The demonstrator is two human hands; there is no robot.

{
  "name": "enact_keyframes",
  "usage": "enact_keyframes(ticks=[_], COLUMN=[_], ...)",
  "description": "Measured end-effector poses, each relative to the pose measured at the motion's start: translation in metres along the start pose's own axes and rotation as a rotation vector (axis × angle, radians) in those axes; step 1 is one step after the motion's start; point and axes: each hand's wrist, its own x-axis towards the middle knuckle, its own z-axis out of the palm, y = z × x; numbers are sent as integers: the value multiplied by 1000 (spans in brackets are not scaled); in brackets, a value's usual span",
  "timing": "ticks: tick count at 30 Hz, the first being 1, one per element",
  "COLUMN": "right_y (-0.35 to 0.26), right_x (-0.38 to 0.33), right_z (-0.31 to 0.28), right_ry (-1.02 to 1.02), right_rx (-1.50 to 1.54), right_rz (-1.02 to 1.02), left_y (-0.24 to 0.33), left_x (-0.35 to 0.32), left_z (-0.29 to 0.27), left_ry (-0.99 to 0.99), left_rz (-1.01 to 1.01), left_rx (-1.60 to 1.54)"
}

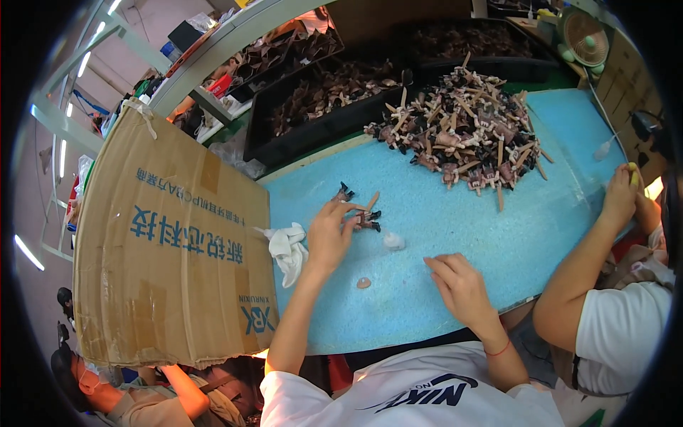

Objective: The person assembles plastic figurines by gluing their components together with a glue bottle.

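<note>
My left hand [329, 238] is closed at the left part of the blue work surface, thumb and fingers pinching a small toy figure [368, 219] with dark boots and a brown strip. Another dark-booted figure part [344, 192] shows just beyond my fingers; whether it belongs to the same figure I cannot tell. My right hand [461, 286] hovers or rests near the front edge, fingers stretched out and nothing visible in them. Between the hands are a small translucent white bottle [393, 242] and a small skin-coloured piece [363, 283].
A heap of similar figures [462, 132] lies at the far right. Black trays [327, 127] of brown parts stand behind. A cardboard sheet [171, 242] walls the left side, beside a white cloth [287, 250]. At right, a co-worker's hand [620, 193] holds something yellow.
</note>
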Motion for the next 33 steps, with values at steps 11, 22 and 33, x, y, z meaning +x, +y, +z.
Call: enact_keyframes(ticks=[11,22,33], right_y=[-8,1,-6], right_x=[47,53,21], right_z=[33,41,9], right_ry=[-40,-29,39], right_rx=[145,295,768], right_rz=[76,233,343], left_y=[-9,6,48], left_x=[-8,-37,-77], left_z=[21,-16,-25], left_ry=[39,168,155], left_rz=[268,-3,-355], left_rx=[207,-218,-1229])
